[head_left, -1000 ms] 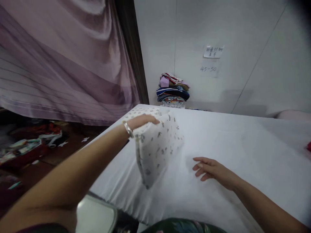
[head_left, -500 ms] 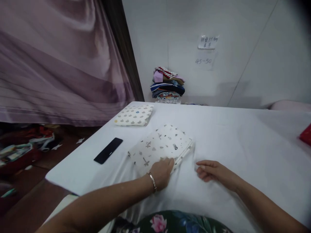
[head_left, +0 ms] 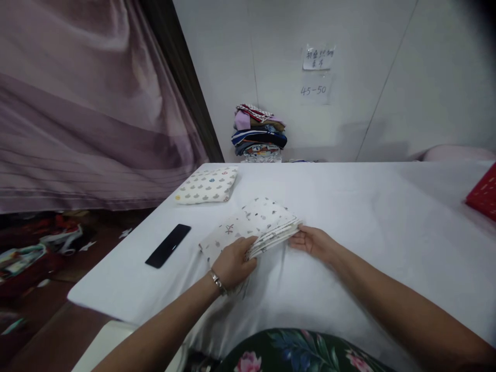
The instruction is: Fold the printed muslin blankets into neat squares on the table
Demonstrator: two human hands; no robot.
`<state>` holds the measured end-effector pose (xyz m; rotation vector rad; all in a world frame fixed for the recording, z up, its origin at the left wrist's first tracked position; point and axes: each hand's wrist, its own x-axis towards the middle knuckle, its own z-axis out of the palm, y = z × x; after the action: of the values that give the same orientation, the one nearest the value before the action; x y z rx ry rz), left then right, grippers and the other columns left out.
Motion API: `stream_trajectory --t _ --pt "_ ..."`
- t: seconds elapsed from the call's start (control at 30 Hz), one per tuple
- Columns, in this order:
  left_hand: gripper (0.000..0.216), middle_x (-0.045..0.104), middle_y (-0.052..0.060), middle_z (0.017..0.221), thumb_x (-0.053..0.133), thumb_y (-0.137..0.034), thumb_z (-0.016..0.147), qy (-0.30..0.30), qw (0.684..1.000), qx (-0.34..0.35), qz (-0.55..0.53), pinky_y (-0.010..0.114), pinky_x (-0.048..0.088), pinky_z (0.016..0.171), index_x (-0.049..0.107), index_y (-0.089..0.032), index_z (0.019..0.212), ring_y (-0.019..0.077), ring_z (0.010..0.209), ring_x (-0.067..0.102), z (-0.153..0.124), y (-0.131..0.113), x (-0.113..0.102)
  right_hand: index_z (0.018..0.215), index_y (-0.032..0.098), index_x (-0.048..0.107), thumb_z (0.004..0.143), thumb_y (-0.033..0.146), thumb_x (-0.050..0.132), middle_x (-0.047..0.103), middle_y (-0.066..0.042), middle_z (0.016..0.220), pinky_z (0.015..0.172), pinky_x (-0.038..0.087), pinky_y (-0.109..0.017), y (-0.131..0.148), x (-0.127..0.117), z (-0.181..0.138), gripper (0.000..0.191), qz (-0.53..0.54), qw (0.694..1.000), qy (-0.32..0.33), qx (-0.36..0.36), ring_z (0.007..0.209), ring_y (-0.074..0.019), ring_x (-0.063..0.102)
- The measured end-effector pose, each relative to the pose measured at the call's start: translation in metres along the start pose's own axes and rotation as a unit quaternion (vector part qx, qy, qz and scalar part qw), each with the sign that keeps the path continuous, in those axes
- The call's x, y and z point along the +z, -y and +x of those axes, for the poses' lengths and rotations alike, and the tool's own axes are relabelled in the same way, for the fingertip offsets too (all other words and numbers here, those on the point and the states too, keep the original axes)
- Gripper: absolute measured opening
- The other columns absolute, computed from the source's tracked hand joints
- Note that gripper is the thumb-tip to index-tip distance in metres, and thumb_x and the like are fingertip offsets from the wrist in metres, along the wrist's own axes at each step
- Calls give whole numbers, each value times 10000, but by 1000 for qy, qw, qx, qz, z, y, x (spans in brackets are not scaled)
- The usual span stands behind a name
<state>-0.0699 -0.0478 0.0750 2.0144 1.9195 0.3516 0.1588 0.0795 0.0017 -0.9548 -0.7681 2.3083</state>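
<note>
A folded white cloth (head_left: 251, 222) with small grey prints lies before me, its layered near edge lifted and turned toward the right. My left hand (head_left: 234, 262), with a silver bracelet at the wrist, grips that edge, thumb below and fingers on top. At the cloth's right corner, my right hand (head_left: 312, 242) pinches the layers between thumb and fingers. Farther back on the left rests a second folded cloth (head_left: 207, 185), white with grey cloud-like prints. The underside of the held cloth is hidden.
A black phone (head_left: 168, 246) lies on the white table (head_left: 372, 217) to the left. Something red (head_left: 484, 194) sits at the right edge. Behind the table rises a stack of folded fabrics (head_left: 259, 134). A pinkish curtain (head_left: 89, 103) hangs at left, above clutter on the floor.
My right hand has moved left from the bare tabletop and taken hold of the cloth's right corner. My left hand has lifted the near edge, so its layers now show. The view has shifted slightly.
</note>
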Motion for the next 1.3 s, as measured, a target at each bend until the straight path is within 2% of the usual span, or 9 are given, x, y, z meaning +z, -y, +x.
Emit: stream_trajectory --t 0.1,0.23,0.37,0.47,0.57,0.7,0.93,1.07,1.3 --pt "510 577 30 1060 487 -195 712 5 1000 -1 4 277 413 852 472 -228 1221 177 960 544 -2 1 5 939 120 606 839 214 525 671 -94 892 737 527 -278 0 2 11 160 28 999 -15 -43 787 -160 638" --pt "509 564 43 1052 487 -278 743 82 992 5 100 304 448 736 432 -252 1249 193 845 583 -5 -5 17 905 176 614 793 208 589 667 -42 889 666 528 -249 -2 -1 15 119 10 995 -4 -99 751 -132 626" --pt "481 578 47 997 477 -554 743 137 977 19 162 342 448 680 529 -288 1140 243 831 595 3 -17 15 935 187 621 768 199 612 661 -46 934 675 531 -265 -2 -4 14 167 -25 991 3 -128 781 -138 624" --pt "547 596 50 941 400 -687 726 125 983 6 135 336 442 693 619 -259 986 232 810 598 27 -26 5 967 175 632 753 189 611 656 -67 975 667 530 -254 -1 -6 13 216 -45 989 24 -141 799 -148 626" --pt "503 607 46 958 424 -622 761 48 995 8 87 304 435 732 599 -226 1018 202 844 589 63 -39 4 989 176 639 708 143 604 658 -70 983 674 527 -253 -1 -8 13 285 -52 987 39 -148 807 -156 628" --pt "499 611 45 984 481 -614 733 -21 999 -15 37 281 432 731 547 -212 1021 189 861 585 109 -56 22 1024 196 632 678 145 604 660 -55 977 679 522 -261 -4 -12 15 350 -56 982 42 -173 820 -163 625" --pt "584 636 61 873 471 -720 654 -4 992 -122 1 300 438 663 502 -196 910 223 786 600 145 -63 39 1093 227 608 675 197 577 652 -19 997 666 506 -271 -6 -8 19 421 -135 964 17 -227 847 -171 607" --pt "358 641 46 785 491 -525 741 13 987 -151 -60 268 454 584 520 -185 848 179 644 608 152 -58 35 1088 238 614 675 222 566 649 -2 1006 656 508 -276 -2 -4 21 416 -176 954 -8 -244 846 -173 599" --pt "223 648 24 761 407 -320 806 38 984 -145 -99 197 450 477 548 -160 870 113 557 595 152 -47 37 1027 204 578 713 328 635 650 -46 928 615 524 -293 -6 -7 24 343 -61 972 -24 -224 790 -177 613"
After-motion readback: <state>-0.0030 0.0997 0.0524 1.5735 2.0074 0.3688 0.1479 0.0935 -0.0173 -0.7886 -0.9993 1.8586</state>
